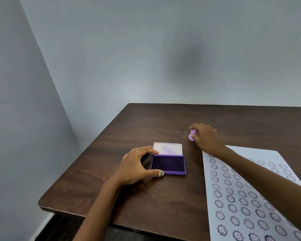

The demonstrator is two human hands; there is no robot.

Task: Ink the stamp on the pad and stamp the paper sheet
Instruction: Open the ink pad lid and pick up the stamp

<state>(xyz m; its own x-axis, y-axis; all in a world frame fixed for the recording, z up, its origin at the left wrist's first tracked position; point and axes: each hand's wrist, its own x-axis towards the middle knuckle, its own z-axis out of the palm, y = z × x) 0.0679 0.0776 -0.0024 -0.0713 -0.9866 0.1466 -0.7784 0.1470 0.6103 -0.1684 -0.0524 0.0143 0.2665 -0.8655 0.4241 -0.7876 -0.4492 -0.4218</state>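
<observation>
A purple ink pad (168, 164) lies open at the middle of the dark wooden table (111, 188), its stained white lid (167, 148) folded back behind it. My left hand (137, 166) clasps the pad's left end, thumb on the front corner and fingers at the rear corner. A small lilac stamp (192, 135) stands on the table behind and to the right of the pad. My right hand (205, 137) has its fingers closed around the stamp. A white paper sheet (250, 197) lies at the right, covered with several rows of smiley flower prints; my right forearm crosses over it.
The table stands in a corner, with grey walls (146, 49) behind and on the left. Its left and front edges drop off to a dark floor (63, 226). Bare wood shows behind the pad and in front of it.
</observation>
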